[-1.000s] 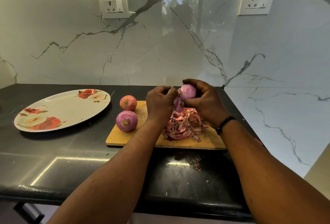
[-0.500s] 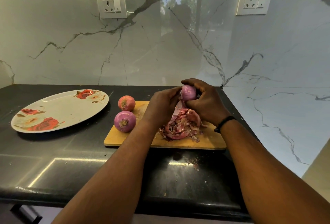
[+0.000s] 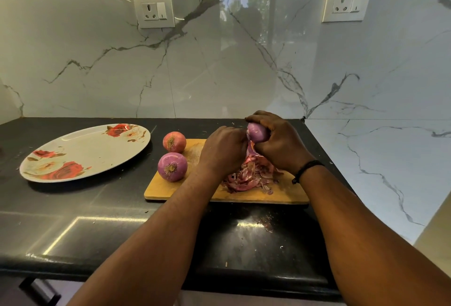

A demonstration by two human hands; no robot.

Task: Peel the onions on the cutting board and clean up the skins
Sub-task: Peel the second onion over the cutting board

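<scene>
Above the skins [image 3: 249,175], left hand [image 3: 223,150] lower than before.

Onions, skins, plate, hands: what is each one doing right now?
Held onion: gripped by right hand, partly peeled.
Left hand: pinching a skin strip off it.
Near onion: on board, purple, looks peeled.
Far onion: at board's back edge, papery skin on.
Skins: piled on board.
Plate: on counter, nothing on it.
</scene>
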